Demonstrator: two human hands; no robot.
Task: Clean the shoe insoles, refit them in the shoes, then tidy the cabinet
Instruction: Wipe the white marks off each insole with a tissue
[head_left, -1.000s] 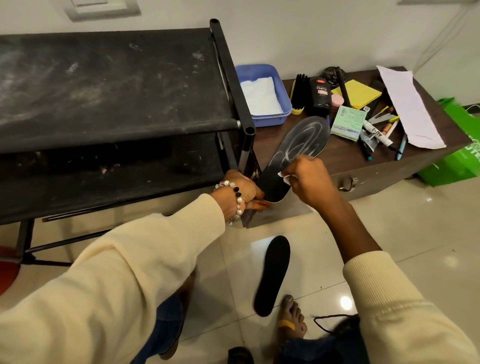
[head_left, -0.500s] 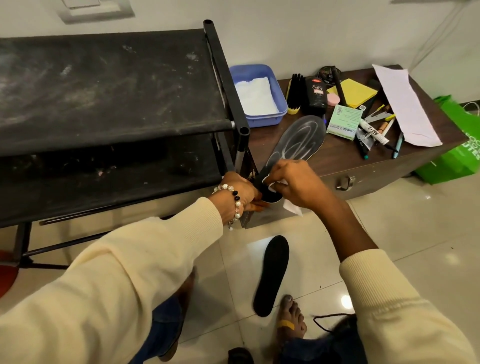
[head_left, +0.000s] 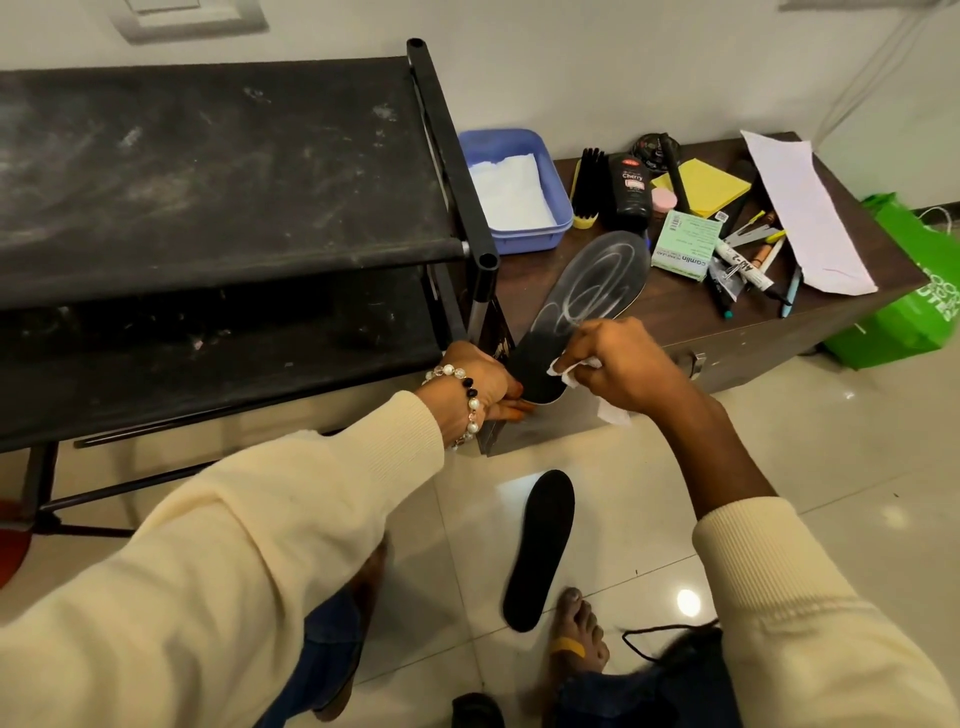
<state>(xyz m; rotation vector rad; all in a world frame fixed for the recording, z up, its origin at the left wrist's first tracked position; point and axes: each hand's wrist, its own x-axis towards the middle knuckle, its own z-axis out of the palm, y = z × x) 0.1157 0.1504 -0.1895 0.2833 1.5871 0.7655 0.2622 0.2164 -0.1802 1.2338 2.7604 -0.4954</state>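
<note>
A dusty black insole with pale wipe streaks lies slanted on the corner of the dark brown cabinet top. My left hand pinches its heel end at the cabinet's front corner. My right hand holds a crumpled white tissue pressed on the insole near the heel. A second black insole lies on the tiled floor below, by a bare foot.
A black shoe rack stands to the left. On the cabinet top sit a blue tub with white tissue, a shoe brush, a black polish bottle, yellow sticky notes, pens and white paper. A green bag stands at right.
My right hand with the tissue slid down the insole toward the heel, then came back up a little. My left hand kept its hold on the heel.
</note>
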